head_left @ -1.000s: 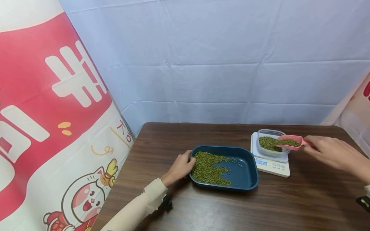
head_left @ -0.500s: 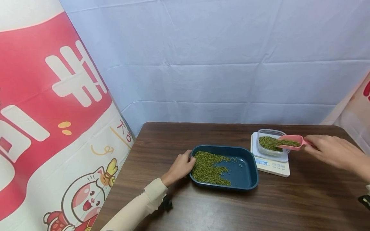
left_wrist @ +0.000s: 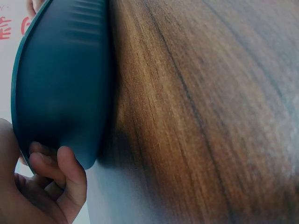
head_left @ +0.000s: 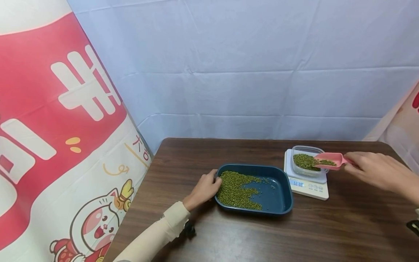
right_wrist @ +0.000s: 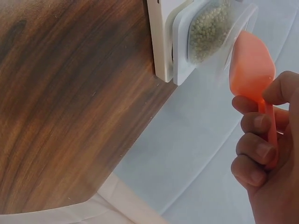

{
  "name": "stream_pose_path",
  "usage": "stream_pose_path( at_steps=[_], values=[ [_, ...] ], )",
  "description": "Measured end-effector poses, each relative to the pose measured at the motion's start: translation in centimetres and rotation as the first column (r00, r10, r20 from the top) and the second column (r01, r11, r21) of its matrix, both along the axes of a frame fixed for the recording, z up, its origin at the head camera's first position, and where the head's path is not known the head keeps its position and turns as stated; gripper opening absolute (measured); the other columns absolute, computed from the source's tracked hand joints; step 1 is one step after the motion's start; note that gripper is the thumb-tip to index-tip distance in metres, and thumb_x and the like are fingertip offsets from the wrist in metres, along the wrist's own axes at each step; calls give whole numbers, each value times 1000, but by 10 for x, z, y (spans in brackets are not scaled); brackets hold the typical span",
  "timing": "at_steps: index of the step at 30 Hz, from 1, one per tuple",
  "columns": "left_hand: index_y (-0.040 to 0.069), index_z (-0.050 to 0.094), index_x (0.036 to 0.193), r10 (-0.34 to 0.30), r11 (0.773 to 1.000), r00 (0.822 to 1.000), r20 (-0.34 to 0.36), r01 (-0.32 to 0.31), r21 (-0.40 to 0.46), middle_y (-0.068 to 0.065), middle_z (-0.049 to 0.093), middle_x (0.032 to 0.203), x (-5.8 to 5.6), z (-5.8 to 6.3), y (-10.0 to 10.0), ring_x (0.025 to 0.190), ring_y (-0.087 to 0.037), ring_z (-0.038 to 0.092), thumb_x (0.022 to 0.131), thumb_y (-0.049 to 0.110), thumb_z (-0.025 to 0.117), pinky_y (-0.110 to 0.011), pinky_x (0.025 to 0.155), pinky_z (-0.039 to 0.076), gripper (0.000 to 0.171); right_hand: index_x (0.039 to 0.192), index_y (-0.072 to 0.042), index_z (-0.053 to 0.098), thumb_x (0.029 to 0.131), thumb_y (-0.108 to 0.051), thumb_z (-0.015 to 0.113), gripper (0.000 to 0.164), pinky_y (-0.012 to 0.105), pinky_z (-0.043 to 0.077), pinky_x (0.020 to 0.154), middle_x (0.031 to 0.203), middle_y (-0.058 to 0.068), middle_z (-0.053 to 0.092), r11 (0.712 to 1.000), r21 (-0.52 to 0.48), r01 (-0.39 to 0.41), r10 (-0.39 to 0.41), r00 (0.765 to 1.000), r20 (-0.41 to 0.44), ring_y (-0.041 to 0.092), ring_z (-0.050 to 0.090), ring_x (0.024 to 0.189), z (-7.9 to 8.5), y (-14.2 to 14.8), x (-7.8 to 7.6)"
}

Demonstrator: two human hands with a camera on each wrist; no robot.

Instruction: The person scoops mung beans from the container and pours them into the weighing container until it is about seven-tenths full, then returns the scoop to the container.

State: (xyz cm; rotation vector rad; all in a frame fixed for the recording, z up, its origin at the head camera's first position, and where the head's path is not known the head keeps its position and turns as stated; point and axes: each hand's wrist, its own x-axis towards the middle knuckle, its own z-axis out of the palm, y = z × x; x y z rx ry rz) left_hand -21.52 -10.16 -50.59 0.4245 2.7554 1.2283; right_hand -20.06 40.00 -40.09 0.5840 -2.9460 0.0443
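My right hand (head_left: pixel 376 169) grips the handle of a pink scoop (head_left: pixel 340 157), fingers curled round it in the right wrist view. Tilted to the left, the scoop reaches its tip over the rim of a clear plastic container (head_left: pixel 309 173). Mung beans lie in the scoop's front part and run down into the heap (head_left: pixel 302 160) inside. Under the container is a white digital kitchen scale (head_left: pixel 314 194) with lit digits. At the left end of a dark blue tray (head_left: pixel 276 200), my left hand (head_left: pixel 204 187) holds the rim, its fingers curled against the outer wall (left_wrist: pixel 70 84).
Mung beans (head_left: pixel 234 191) cover the tray's left half, with a few scattered on its bare right side. Tray and scale stand close together on a brown wooden table (head_left: pixel 183 156). A pale cloth (head_left: pixel 229 91) hangs behind, and a printed cloth (head_left: pixel 36 94) at the left.
The beans in the scoop have dwindled, sliding into the container, and the scale's digits have changed. The scoop is tilted slightly more. My left hand and the tray have stayed put.
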Motion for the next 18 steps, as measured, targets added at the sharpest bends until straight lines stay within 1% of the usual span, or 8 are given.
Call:
stream_pose_path(
  at_steps=[4, 11, 18],
  values=[
    [10, 43, 142, 0, 1000, 1000, 4, 0, -6, -5, 54, 55, 0, -1, 0, 32, -16, 52, 101, 25, 40, -30, 30, 48, 44, 69, -20, 40, 95, -28, 56, 32, 29, 26, 49, 62, -3, 32, 1000, 3, 7, -7, 1000, 5, 12, 33, 52, 1, -1, 1],
    [9, 43, 143, -3, 1000, 1000, 0, 3, -3, -5, 53, 54, -1, -1, 0, 32, -16, 52, 101, 25, 40, -31, 30, 48, 44, 68, -21, 39, 93, -28, 59, 33, 29, 25, 48, 61, -5, 32, 1000, -1, 2, -2, 1000, -15, 11, 32, 52, 2, -1, 0],
    [9, 42, 143, -9, 1000, 1000, 2, 9, 0, -5, 53, 53, 0, -1, 0, 32, -16, 51, 101, 25, 40, -30, 30, 48, 45, 68, -21, 40, 93, -28, 59, 32, 29, 26, 49, 61, -5, 33, 1000, 13, 5, -5, 1000, 6, 11, 33, 52, 3, -1, 0]
  ],
)
